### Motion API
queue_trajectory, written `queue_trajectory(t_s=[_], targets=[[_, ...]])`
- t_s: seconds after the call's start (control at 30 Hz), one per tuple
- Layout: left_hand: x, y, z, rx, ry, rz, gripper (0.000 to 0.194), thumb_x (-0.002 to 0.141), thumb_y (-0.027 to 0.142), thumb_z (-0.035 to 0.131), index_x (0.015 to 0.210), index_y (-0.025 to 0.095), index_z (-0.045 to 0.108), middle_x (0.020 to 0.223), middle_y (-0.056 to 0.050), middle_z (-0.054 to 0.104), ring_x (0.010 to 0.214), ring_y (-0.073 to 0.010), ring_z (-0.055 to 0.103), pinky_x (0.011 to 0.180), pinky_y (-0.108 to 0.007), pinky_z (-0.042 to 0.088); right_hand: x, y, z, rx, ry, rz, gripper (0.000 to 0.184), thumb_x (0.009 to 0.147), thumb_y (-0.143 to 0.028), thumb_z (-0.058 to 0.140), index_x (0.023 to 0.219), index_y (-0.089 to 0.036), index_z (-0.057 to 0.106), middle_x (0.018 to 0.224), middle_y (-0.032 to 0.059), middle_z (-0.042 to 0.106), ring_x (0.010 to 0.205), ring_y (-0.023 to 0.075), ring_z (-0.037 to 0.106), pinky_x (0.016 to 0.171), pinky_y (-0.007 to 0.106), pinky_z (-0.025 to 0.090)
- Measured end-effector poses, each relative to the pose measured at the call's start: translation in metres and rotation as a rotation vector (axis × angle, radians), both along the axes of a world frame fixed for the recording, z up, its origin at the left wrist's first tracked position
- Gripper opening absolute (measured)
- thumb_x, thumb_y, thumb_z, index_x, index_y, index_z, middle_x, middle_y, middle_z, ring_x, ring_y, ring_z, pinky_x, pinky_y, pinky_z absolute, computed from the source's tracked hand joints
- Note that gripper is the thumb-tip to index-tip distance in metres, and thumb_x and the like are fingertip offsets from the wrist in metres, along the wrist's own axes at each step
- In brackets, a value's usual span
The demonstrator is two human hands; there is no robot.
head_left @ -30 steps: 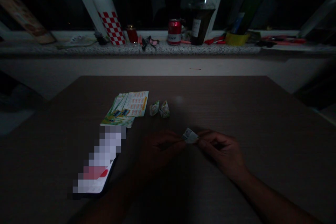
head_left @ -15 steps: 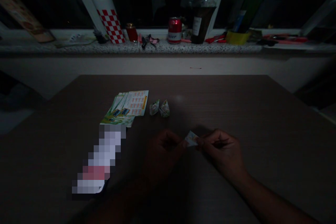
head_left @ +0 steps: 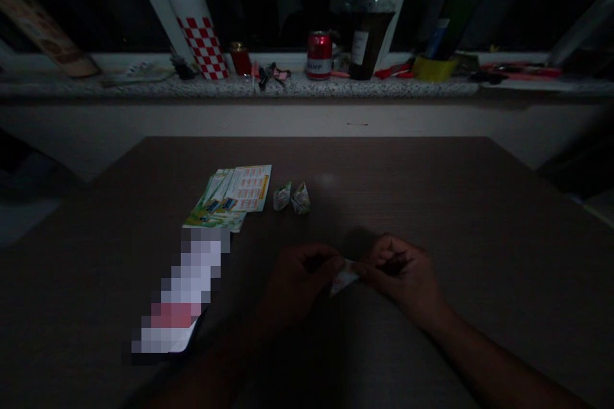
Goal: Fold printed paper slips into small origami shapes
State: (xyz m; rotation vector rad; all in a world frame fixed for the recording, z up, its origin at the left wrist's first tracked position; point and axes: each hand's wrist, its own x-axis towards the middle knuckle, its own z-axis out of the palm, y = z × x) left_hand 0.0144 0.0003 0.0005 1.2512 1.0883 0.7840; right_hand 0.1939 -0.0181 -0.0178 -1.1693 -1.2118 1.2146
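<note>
Phone [head_left: 185,294] on desk [head_left: 480,217], left. Left hand [head_left: 300,281] and right hand [head_left: 407,275] both gripping, pinching small paper [head_left: 343,280] between them, above desk, center-right. Farther: leaflets [head_left: 235,198] overlapping just past phone, two folded papers [head_left: 300,199] just right of them. Back: red can [head_left: 320,54], checkered bottle [head_left: 201,38] on sill [head_left: 307,89].

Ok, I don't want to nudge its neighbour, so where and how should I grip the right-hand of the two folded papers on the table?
I'd pinch the right-hand folded paper across its broader near part, coming from the right: it narrows toward its far tip, and the left-hand folded paper sits close on the other side.
</note>
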Motion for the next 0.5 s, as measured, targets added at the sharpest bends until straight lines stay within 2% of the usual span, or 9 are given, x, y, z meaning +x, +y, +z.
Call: queue_trajectory(t_s=[0.1, 0.23, 0.37, 0.5], targets=[[-0.0008, 0.0003, -0.0030, -0.028, -0.059, 0.044, 0.017, 0.076, 0.031, 0.069, 0.076, 0.015, 0.071, 0.066, 0.001, 0.064, 0.060, -0.0111, 0.053, 0.056, -0.021, 0.039, 0.0015, 0.0002, -0.0004, -0.003, 0.011, 0.088, 0.026, 0.075, -0.036, 0.071, 0.070, -0.017, 0.055, 0.058, -0.0013, 0.056, 0.053, 0.0102, 0.050, 0.050, 0.022, 0.037], [-0.0004, 0.0003, -0.0059, -0.028, -0.121, 0.074, 0.015, 0.074, 0.030, 0.070, 0.074, 0.015, 0.072, 0.065, 0.001, 0.065, 0.061, -0.0112, 0.054, 0.058, -0.021, 0.040, 0.0035, -0.0022, -0.0028, 0.029, -0.083, 0.224, 0.037, 0.085, -0.044, 0.060, 0.062, -0.015, 0.057, 0.052, -0.0020, 0.050, 0.048, 0.0088, 0.042, 0.046, 0.022, 0.031], [0.0008, 0.0002, -0.0059, -0.056, -0.190, 0.046, 0.015, 0.073, 0.030, 0.073, 0.071, 0.015, 0.072, 0.065, 0.001, 0.065, 0.061, -0.0106, 0.054, 0.059, -0.020, 0.041, 0.0026, -0.0042, -0.0041, 0.035, -0.017, 0.208, 0.044, 0.088, -0.045, 0.056, 0.055, -0.015, 0.056, 0.050, -0.0023, 0.048, 0.046, 0.0083, 0.039, 0.046, 0.023, 0.029], [0.0021, -0.0005, -0.0062, -0.118, -0.250, 0.032, 0.017, 0.069, 0.031, 0.076, 0.069, 0.015, 0.072, 0.063, 0.001, 0.065, 0.059, -0.0106, 0.055, 0.059, -0.021, 0.042, 0.0028, -0.0040, -0.0065, -0.058, 0.141, 0.206, 0.042, 0.083, -0.046, 0.063, 0.054, -0.016, 0.058, 0.048, -0.0015, 0.050, 0.047, 0.0101, 0.044, 0.047, 0.024, 0.032]])
